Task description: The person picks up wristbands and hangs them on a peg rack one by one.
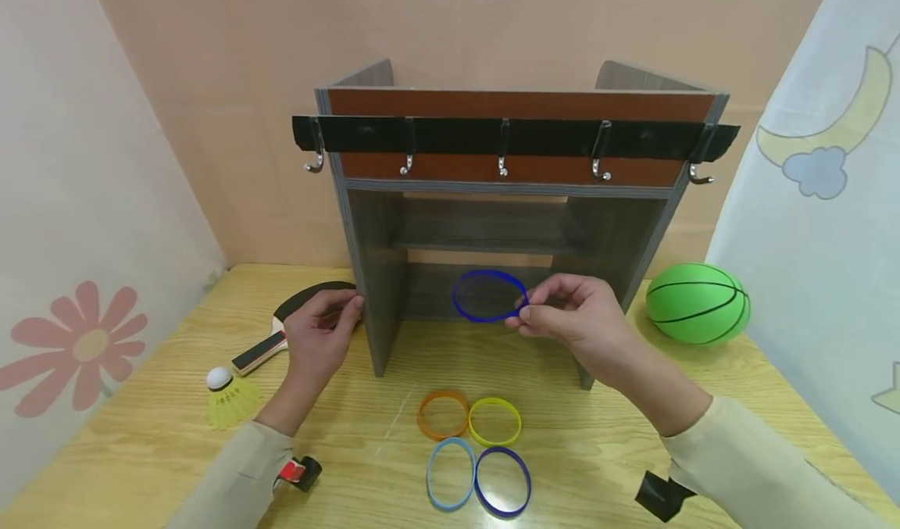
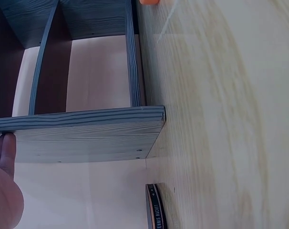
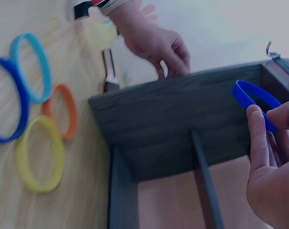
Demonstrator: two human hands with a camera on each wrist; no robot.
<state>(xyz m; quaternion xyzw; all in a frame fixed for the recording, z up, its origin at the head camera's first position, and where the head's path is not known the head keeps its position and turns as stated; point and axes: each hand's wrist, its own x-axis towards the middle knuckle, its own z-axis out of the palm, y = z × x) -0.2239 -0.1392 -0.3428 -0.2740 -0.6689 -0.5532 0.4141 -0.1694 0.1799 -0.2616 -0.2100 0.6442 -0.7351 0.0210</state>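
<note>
Head view: the blue band [image 1: 485,319] was seen near the middle of the frame, raised above the counter [image 1: 373,466] and in front of the shelf [image 1: 376,263]. Its right end was pinched between thumb and fingers by the right hand [image 1: 569,310]; its loop was left extended toward the left of the frame. The same pinch was recorded at the right edge of the right wrist view.

The left hand [image 1: 319,330] was placed left of centre, with its fingers relaxed and slightly bent. Its fingertips were rested on the outer face of the shelf's left side, near the front edge; nothing was gripped by it.

Four bands were laid flat at the lower middle of the frame: an orange band [image 1: 419,417] and a yellow band [image 1: 519,422] above, a light blue band [image 1: 429,474] and a dark blue band [image 1: 529,482] below.

Across the upper front of the shelf a black strip [image 1: 457,136] was fitted, from which five hooks [image 1: 502,162] were hung, all bare.

At the left of the frame a paddle [image 1: 262,352] was noted, partly hidden by the left hand, with a shuttlecock [image 1: 234,400] just below it. A green ball [image 1: 698,304] was located at the right.
</note>
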